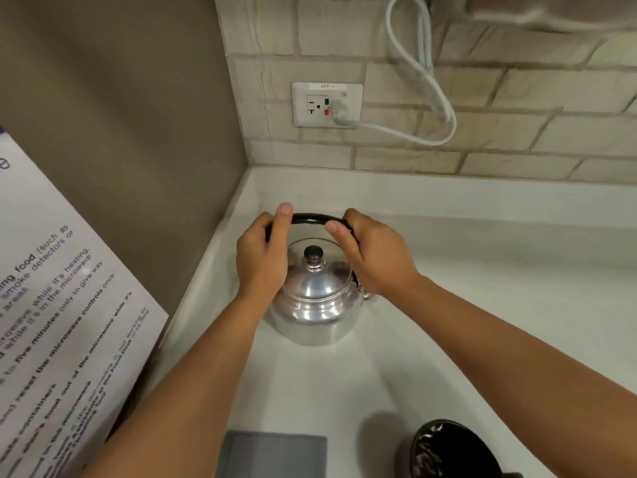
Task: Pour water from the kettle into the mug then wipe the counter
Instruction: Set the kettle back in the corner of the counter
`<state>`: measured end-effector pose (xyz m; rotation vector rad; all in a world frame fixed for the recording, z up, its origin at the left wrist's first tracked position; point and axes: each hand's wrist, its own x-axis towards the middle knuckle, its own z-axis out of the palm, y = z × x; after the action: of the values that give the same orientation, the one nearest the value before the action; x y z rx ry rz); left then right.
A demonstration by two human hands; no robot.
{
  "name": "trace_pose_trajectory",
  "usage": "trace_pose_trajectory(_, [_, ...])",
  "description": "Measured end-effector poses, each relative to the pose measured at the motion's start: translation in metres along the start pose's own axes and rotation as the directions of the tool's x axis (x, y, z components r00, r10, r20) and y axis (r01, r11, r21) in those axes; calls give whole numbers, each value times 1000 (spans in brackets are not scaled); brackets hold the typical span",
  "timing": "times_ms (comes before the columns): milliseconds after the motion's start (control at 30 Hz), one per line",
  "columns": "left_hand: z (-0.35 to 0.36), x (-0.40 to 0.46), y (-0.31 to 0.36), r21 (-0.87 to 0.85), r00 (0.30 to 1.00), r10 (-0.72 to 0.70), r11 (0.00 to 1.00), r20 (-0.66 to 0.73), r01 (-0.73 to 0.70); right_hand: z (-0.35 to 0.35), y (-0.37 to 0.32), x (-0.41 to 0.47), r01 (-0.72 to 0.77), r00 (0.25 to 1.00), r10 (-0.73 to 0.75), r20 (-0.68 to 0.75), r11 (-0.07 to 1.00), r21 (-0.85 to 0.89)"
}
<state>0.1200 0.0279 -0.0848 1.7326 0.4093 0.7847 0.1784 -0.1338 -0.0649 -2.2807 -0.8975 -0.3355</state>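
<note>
From the head camera, a rounded, polished metal kettle [315,301] stands upright on the smooth white counter [482,305], close to the corner where a flat taupe wall meets the rough, pale brick-pattern backsplash [517,98]. Its domed lid carries a small black knob [313,252], and a thin black hoop handle [310,219] arches over it.

The left hand [263,257] is curled around the left end of that handle, thumb laid along the top. The right hand [374,253] is wrapped around the right end, thumb pressed on the bar. Both bare forearms reach in from the bottom of the view.

At the lower right edge sits a dark, glossy mug [448,450], only partly in view and well apart from the kettle. A flat, grey, square-cornered cloth [272,455] lies at the bottom edge, between the forearms.

On the backsplash, a white rectangular outlet plate [327,104] holds a plug, from which a smooth white cable [427,81] loops upward. A printed paper notice [58,305] hangs on the left wall.
</note>
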Motion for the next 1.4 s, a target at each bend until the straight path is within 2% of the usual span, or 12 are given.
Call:
trace_pose_trajectory(67, [-6,8,-5,234,996,80,968,48,-89,2,3,6,-8,1000,6,-17,993,-121])
trace_pose_trajectory(133, [-9,22,-5,423,990,90,897,110,-129,4,8,13,-45,999,45,-6,982,-185])
trace_pose_trajectory(233, [-9,40,-3,599,977,58,782,203,-171,10,16,20,-111,991,124,50,972,-206])
trace_pose_trajectory(400, [-6,52,-6,704,945,-73,686,319,-185,15,23,27,-156,966,198,167,959,-235])
trace_pose_trajectory(633, [0,65,-10,812,869,-336,571,363,-118,22,31,35,-285,864,336,375,940,-187])
trace_pose_trajectory(767, [2,64,-8,843,854,-394,530,339,-90,24,32,38,-352,821,382,425,924,-151])
trace_pose_trajectory(900, [0,58,2,882,865,-392,457,314,-113,20,26,35,-377,805,431,409,902,-209])
trace_pose_trajectory(1000, [-4,55,18,895,906,-322,431,274,-117,7,17,34,-317,847,411,337,900,-300])
trace_pose_trajectory(1133, [-19,43,50,850,971,-30,491,238,-193,-22,-1,26,-378,896,410,168,905,-195])
trace_pose_trajectory(1267, [-40,-13,75,704,955,217,645,204,-297,-58,-34,-9,-252,962,255,102,967,-44])
trace_pose_trajectory(1400, [-60,-89,78,603,925,297,701,237,-380,-83,-65,-69,-157,988,157,7,987,-30])
